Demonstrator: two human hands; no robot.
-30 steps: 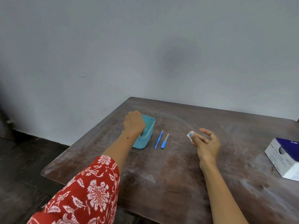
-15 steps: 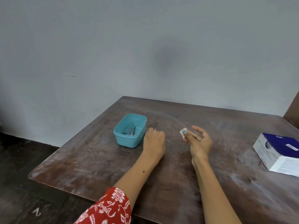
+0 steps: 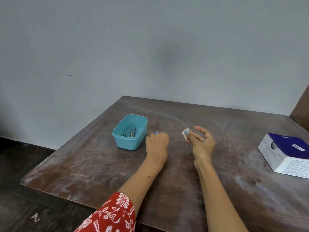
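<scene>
A teal plastic tub (image 3: 129, 142) stands on the brown wooden table (image 3: 93, 161), with small metal nail tools (image 3: 132, 132) lying inside. Just right of the tub, my left hand (image 3: 157, 144) is curled over the spot where two blue-handled tools lay; a blue tip (image 3: 156, 132) sticks out above its fingers. My right hand (image 3: 201, 143) is raised a little over the table and pinches a small white pad (image 3: 185, 133) between thumb and forefinger; the other fingers are spread.
A white and dark blue cardboard box (image 3: 287, 154) lies at the table's right edge. A brown board (image 3: 301, 108) leans at the far right. Dark floor lies beyond the table's left and front edges; a grey wall stands behind.
My left hand left the tub and moved right onto the blue tools, closing on them. The right hand has kept hold of the white pad. The camera shifted slightly.
</scene>
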